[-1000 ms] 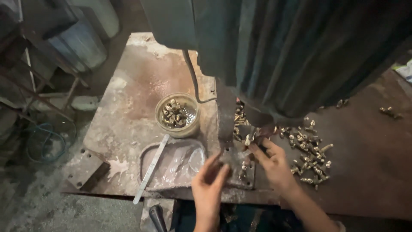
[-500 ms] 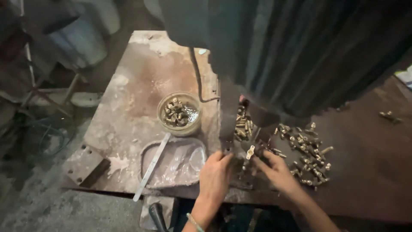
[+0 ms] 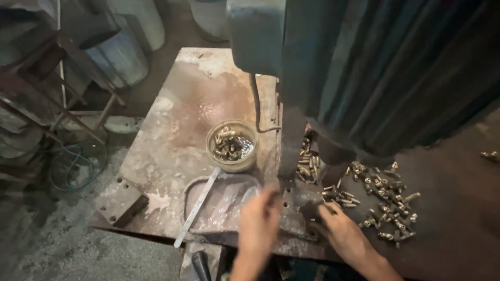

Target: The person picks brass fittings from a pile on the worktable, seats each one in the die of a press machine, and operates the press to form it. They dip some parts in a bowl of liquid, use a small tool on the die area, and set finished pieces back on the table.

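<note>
I look down at a rusty metal workbench [image 3: 172, 130] under a large dark green machine [image 3: 375, 67]. My left hand [image 3: 259, 224] hovers blurred at the machine's base fixture [image 3: 294, 208], fingers loosely curled; whether it holds a part I cannot tell. My right hand [image 3: 341, 231] rests to the right of the fixture, fingertips touching small brass fittings. A loose pile of brass fittings [image 3: 383, 203] lies to its right. A small round bowl [image 3: 232, 145] with brass fittings stands behind my left hand.
A shallow metal tray [image 3: 221, 203] with a flat metal strip [image 3: 198, 206] across its edge lies left of my hands. More fittings [image 3: 307, 161] are heaped beside the machine column. Pale drums [image 3: 125, 47], a metal frame and blue hose [image 3: 73, 166] stand on the floor at left.
The view has shifted slightly. My left hand has drawn back a little from the fixture and is blurred with motion. My right hand stays by the fittings at the fixture's right.
</note>
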